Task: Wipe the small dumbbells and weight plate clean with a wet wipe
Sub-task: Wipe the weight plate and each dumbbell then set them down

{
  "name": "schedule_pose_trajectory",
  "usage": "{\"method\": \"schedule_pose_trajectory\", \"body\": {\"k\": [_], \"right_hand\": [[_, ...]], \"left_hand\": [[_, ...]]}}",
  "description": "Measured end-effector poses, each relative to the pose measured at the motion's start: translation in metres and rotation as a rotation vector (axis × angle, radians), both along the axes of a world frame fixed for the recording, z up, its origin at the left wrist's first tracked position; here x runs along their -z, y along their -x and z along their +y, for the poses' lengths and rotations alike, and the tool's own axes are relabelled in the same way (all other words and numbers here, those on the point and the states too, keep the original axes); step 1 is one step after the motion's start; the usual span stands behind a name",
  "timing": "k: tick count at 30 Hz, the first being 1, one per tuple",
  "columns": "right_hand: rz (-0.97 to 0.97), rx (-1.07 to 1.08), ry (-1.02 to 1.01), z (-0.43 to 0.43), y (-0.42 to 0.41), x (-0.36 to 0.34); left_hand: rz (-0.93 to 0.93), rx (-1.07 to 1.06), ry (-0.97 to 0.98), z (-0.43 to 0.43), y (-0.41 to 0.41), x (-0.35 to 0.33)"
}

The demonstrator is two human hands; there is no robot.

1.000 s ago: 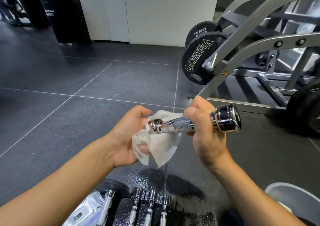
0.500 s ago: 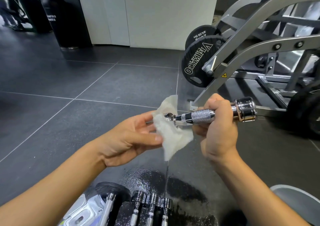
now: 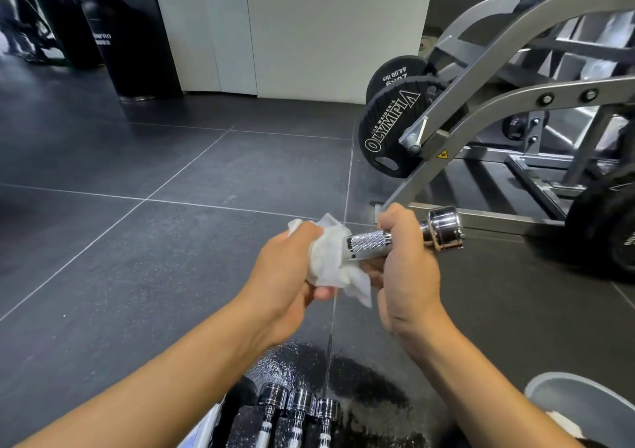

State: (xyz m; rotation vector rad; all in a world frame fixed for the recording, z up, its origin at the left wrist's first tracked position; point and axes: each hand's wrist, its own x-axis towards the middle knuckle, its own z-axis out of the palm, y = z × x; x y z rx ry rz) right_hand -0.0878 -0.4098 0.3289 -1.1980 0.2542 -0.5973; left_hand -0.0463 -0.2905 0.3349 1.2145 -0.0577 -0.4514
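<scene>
Dark gym floor; the right hand (image 3: 407, 269) grips the heavy, slick chrome dumbbell (image 3: 405, 238) by its knurled handle, while the left hand (image 3: 285, 269) clutches the limp wet wipe (image 3: 326, 258) around its near end.

A single head-worn wide-angle view looks forward and down at the floor (image 3: 137, 276).

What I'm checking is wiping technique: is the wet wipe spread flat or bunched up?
Bunched up. The left hand grips the wet wipe crumpled round one end of the dumbbell; the right hand holds its handle.
</scene>
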Motion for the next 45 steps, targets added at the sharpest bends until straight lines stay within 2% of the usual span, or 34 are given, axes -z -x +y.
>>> {"method": "schedule_pose_trajectory", "body": {"k": [2,5,7,8,10,11,13,15,16,18,20,22,23,24,25,28,31,33,34,36,39,41,45], "right_hand": [[-0.072,-0.072,0.168,-0.002,0.001,-0.001],[-0.165,-0.176,0.603,-0.009,0.008,-0.004],[-0.204,-0.171,0.857,-0.015,0.014,-0.004],[-0.208,-0.154,0.943,-0.016,0.017,-0.005],[-0.221,-0.172,0.945,-0.015,0.022,-0.008],[-0.235,-0.193,0.88,-0.014,0.022,-0.009],[-0.203,-0.156,0.716,-0.012,0.019,-0.01],[-0.139,-0.132,0.413,-0.005,0.014,-0.014],[-0.102,-0.126,0.211,-0.002,0.012,-0.016],[-0.006,-0.103,-0.153,0.002,0.008,-0.018],[0.117,-0.141,-0.425,0.004,0.007,-0.02],[0.186,-0.217,-0.597,0.005,0.008,-0.019],[0.193,-0.247,-0.645,0.005,0.009,-0.018],[0.193,-0.268,-0.667,0.004,0.009,-0.017],[0.193,-0.274,-0.659,0.002,0.009,-0.017],[0.205,-0.229,-0.477,-0.004,0.005,-0.019],[0.186,-0.158,-0.169,-0.01,0.002,-0.02],[0.096,-0.231,0.065,-0.014,0.002,-0.019],[0.044,-0.312,0.178,-0.016,0.002,-0.019],[0.006,-0.441,0.346,-0.019,0.004,-0.019],[0.039,-0.475,0.432,-0.019,0.008,-0.02],[0.075,-0.418,0.365,-0.014,0.006,-0.02],[0.278,-0.238,0.025,-0.008,0.002,-0.02]], "left_hand": [[0.07,0.071,-0.064,0.002,-0.008,0.001],[0.103,0.151,-0.201,0.005,-0.014,0.001],[0.161,0.248,-0.289,0.009,-0.016,-0.001],[0.198,0.318,-0.318,0.012,-0.017,-0.001],[0.235,0.419,-0.314,0.014,-0.015,0.002],[0.226,0.4,-0.307,0.013,-0.013,0.002],[0.172,0.221,-0.291,0.005,-0.006,0.0],[0.016,0.002,-0.268,-0.002,0.0,-0.004],[-0.133,-0.085,-0.322,-0.003,0.001,-0.005],[-0.546,-0.273,-0.449,-0.004,0.003,0.0],[-0.992,-0.436,-0.41,-0.001,0.002,0.001],[-1.461,-0.437,-0.397,0.0,-0.002,0.001],[-1.607,-0.405,-0.393,0.0,-0.006,0.004],[-1.639,-0.373,-0.398,0.0,-0.01,0.004],[-1.557,-0.367,-0.425,0.001,-0.012,0.004],[-0.952,-0.271,-0.544,0.001,-0.012,0.004],[-0.41,-0.164,-0.382,-0.001,-0.011,-0.001],[-0.099,-0.051,-0.294,0.001,-0.012,-0.004],[-0.012,0.047,-0.303,0.005,-0.013,-0.002],[0.033,0.217,-0.354,0.013,-0.014,0.001],[-0.017,0.272,-0.385,0.018,-0.012,0.001],[-0.204,0.232,-0.409,0.016,-0.009,0.0],[-0.646,0.13,-0.465,0.012,-0.007,0.005]]}}
